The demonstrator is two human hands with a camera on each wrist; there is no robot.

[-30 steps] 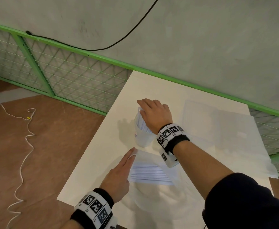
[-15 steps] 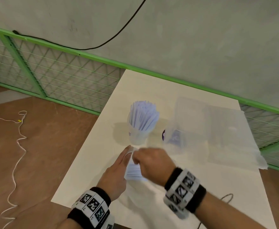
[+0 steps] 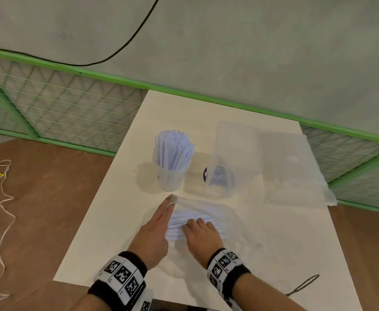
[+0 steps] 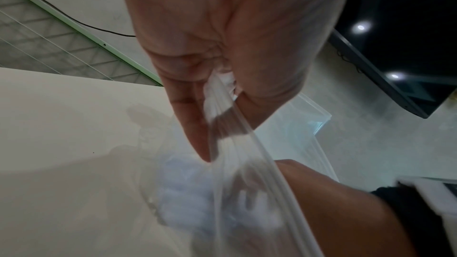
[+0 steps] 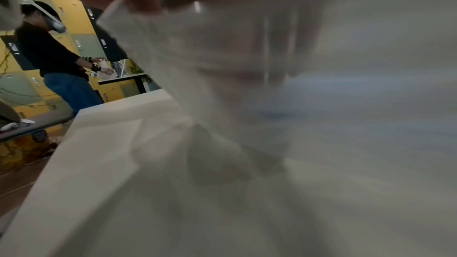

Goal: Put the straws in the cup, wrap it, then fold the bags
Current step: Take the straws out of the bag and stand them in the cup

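A clear cup (image 3: pixel 170 178) stands upright on the white table (image 3: pixel 107 221), filled with pale blue-white straws (image 3: pixel 173 149). In front of it lies a clear zip bag (image 3: pixel 217 212) with more straws (image 3: pixel 184 217) inside. My left hand (image 3: pixel 165 212) lies at the bag's left end, and its thumb and fingers (image 4: pixel 197 128) pinch the bag's mouth edge (image 4: pixel 247 163). My right hand (image 3: pixel 198 228) reaches into the bag, its fingers curled down over the loose straws. The right wrist view is blurred and mostly filled by bag film (image 5: pixel 222 65).
An empty clear bag (image 3: pixel 238 149) and a second flat one (image 3: pixel 294 171) lie at the back right, over an object with a purple label (image 3: pixel 217 176). A green mesh fence (image 3: pixel 60 104) runs behind. A black cable loop (image 3: pixel 303 286) lies at the near right.
My right hand left the cup, came back to the near bag and went into its mouth. The left hand stayed at the bag's left end. The camera view shifted closer.
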